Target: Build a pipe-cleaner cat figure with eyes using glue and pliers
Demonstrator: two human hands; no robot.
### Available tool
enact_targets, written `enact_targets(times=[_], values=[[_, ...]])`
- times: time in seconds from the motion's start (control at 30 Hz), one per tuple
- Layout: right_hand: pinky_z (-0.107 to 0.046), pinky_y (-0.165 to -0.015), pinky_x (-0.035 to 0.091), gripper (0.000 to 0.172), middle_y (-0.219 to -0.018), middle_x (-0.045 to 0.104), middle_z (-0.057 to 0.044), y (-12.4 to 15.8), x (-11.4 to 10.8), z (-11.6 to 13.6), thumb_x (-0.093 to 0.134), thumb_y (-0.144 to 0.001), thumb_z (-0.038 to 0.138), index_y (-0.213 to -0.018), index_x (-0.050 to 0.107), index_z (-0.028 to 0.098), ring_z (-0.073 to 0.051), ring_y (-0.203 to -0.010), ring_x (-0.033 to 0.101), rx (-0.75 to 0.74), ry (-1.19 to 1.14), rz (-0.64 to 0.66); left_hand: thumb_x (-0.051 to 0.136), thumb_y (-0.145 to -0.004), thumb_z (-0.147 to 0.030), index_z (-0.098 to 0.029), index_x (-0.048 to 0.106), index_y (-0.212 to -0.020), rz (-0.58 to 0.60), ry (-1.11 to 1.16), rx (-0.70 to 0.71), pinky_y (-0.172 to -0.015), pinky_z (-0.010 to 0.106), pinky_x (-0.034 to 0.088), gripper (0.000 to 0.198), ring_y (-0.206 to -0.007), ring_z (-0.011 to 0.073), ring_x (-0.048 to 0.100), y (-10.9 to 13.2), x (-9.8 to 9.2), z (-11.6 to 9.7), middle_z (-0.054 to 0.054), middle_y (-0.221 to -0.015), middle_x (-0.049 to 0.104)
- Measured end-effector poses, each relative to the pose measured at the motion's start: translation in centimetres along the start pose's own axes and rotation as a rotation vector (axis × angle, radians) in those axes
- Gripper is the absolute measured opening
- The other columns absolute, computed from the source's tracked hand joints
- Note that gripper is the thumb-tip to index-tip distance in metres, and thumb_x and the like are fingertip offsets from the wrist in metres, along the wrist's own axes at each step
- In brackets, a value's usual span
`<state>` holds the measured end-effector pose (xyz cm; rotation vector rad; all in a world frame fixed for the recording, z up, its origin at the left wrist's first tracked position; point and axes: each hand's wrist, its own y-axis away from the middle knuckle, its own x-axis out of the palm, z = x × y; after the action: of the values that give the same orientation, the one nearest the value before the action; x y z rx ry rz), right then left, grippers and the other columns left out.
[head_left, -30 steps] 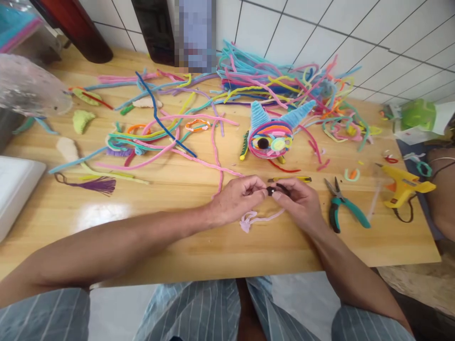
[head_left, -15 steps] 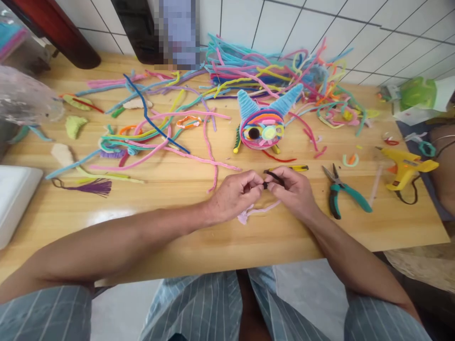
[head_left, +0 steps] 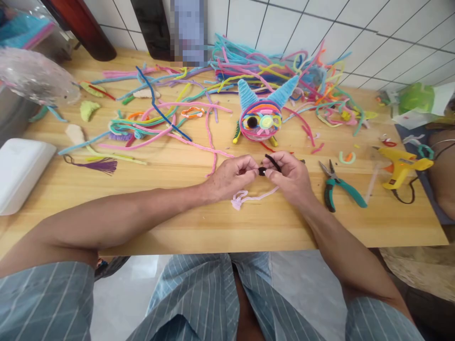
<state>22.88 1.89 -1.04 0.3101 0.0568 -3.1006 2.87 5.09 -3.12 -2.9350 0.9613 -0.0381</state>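
Observation:
My left hand (head_left: pixel 231 177) and my right hand (head_left: pixel 289 177) meet over the wooden table (head_left: pixel 213 222), both pinching a short black pipe cleaner (head_left: pixel 265 168) that is partly coiled into a small disc between the fingertips. A loose end of it sticks up past my right thumb. A pale pink pipe cleaner (head_left: pixel 249 197) lies on the table just under my hands. Behind them stands a multicoloured pipe-cleaner animal head (head_left: pixel 261 118) with two blue pointed ears and a black eye.
Teal-handled pliers (head_left: pixel 334 187) lie right of my right hand, a yellow glue gun (head_left: pixel 401 166) further right. Many loose pipe cleaners (head_left: pixel 270 76) cover the back of the table. A purple tassel (head_left: pixel 95 165) and a white box (head_left: pixel 21 170) are at the left.
Both hands have stayed together on the black pipe cleaner, shifting a little toward the animal head; the coil turns between the fingertips. The camera view has tilted slightly.

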Motion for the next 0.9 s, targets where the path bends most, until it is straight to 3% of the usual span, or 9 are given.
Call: enact_targets(times=[0.3, 0.57, 0.9], values=[[-0.028, -0.070, 0.057, 0.027, -0.092, 0.077, 0.000, 0.4, 0.0, 0.3, 0.084, -0.074, 0.032, -0.098, 0.073, 0.025, -0.014, -0.075, 0.066, -0.021, 0.066, -0.022, 0.061, -0.084, -0.034, -0.020, 0.058, -0.085, -0.014, 0.011, -0.040, -0.057, 0.024, 0.033, 0.015, -0.060, 0.0088, 0.041, -0.1, -0.3, -0.3, -0.007, -0.068, 0.049], [-0.026, -0.063, 0.053, 0.026, -0.089, 0.075, 0.001, 0.6, 0.3, 0.3, 0.082, -0.075, 0.027, -0.098, 0.070, 0.026, -0.013, -0.070, 0.063, -0.042, 0.119, -0.071, 0.064, -0.089, -0.033, -0.019, 0.058, -0.088, -0.037, -0.011, 0.033, -0.057, 0.022, 0.037, 0.015, -0.060, 0.0085, 0.046, 0.1, 0.1, -0.4, -0.006, -0.068, 0.053], [-0.028, -0.064, 0.053, 0.026, -0.090, 0.074, 0.000, 1.1, 0.6, 0.6, 0.077, -0.078, 0.027, -0.103, 0.070, 0.027, -0.013, -0.071, 0.062, -0.102, 0.172, -0.129, 0.070, -0.093, -0.041, -0.020, 0.054, -0.082, -0.042, -0.049, 0.063, -0.052, 0.021, 0.033, 0.028, -0.056, 0.0067, 0.042, 0.4, 0.3, -0.5, -0.006, -0.065, 0.051]])
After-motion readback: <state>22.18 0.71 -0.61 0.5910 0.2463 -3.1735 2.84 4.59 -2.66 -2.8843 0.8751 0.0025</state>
